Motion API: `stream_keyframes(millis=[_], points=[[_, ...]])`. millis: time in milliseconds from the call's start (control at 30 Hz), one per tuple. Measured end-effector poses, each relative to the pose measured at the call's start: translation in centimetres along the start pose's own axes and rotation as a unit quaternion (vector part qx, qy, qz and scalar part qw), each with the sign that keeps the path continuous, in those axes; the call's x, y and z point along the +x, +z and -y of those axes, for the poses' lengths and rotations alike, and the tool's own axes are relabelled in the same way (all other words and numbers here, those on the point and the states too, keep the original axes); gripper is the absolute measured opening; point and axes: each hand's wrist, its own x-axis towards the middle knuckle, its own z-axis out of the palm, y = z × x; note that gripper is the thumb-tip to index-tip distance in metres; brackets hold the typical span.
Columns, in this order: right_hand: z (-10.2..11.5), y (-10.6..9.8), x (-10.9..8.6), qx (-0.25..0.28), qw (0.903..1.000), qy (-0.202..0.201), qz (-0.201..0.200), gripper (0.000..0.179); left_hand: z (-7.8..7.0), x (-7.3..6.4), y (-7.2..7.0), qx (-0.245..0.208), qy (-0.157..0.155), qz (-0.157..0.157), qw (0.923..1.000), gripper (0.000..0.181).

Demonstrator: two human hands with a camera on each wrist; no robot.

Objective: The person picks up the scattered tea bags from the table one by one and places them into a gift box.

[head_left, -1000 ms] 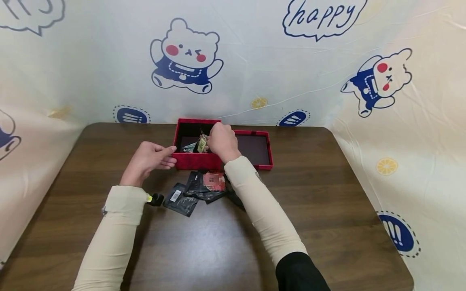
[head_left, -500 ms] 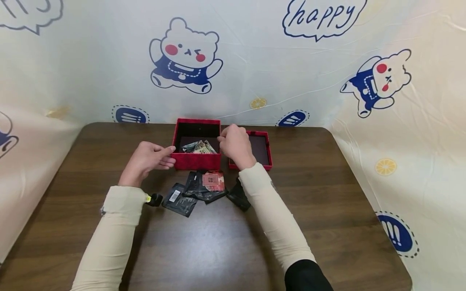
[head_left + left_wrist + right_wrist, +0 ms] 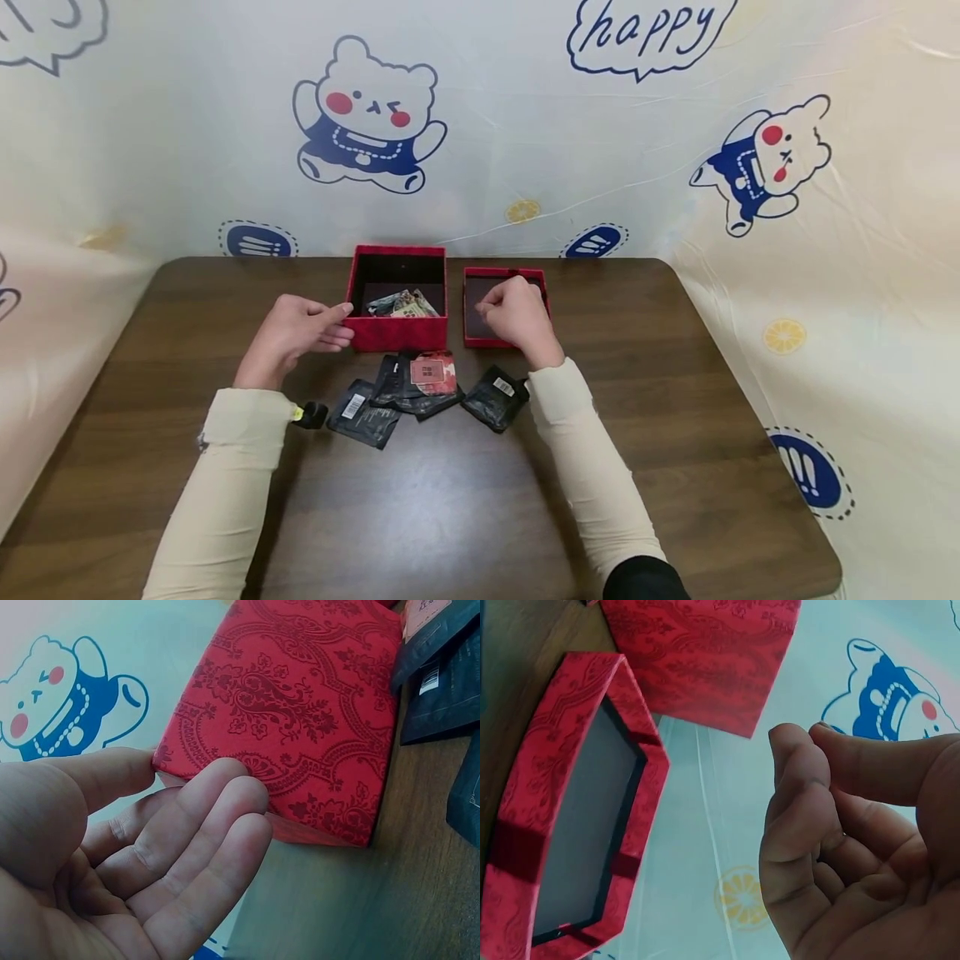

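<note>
At the left front corner of an open red box (image 3: 399, 333), my left hand (image 3: 300, 329) rests its thumb on the rim. In the left wrist view the other fingers lie relaxed along the patterned wall. Small patterned sachets (image 3: 408, 304) lie inside the box. My right hand (image 3: 519, 315) is over the shallow red lid (image 3: 480, 342), to the right of the box. Its thumb tip meets the curled index finger in the right wrist view, and nothing shows between them.
Several black sachets (image 3: 365, 417) lie in front of the box, one with a red label (image 3: 433, 373). Another black sachet (image 3: 497, 400) lies apart, near the right sleeve. All stand on a brown wooden table (image 3: 420, 517), with a printed cloth (image 3: 480, 100) hanging behind.
My right hand has come out of the box and moved right, over the lid. The patterned sachets now lie flatter in the box. My left hand stays at the corner.
</note>
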Motion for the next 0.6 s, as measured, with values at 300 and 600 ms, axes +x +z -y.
stream_keyframes(millis=[300, 600], points=[[-2.3, -0.7, -1.7, 0.008, 0.9997, 0.024, 0.002, 0.018, 0.1, 0.1, 0.1, -0.003, 0.008, 0.003, 1.0, 0.056], [-4.4, -1.2, -2.9, 0.015, 0.9993, 0.035, 0.006, 0.016, 0.2, 0.0, 0.0, -0.006, 0.013, 0.007, 0.9999, 0.056]])
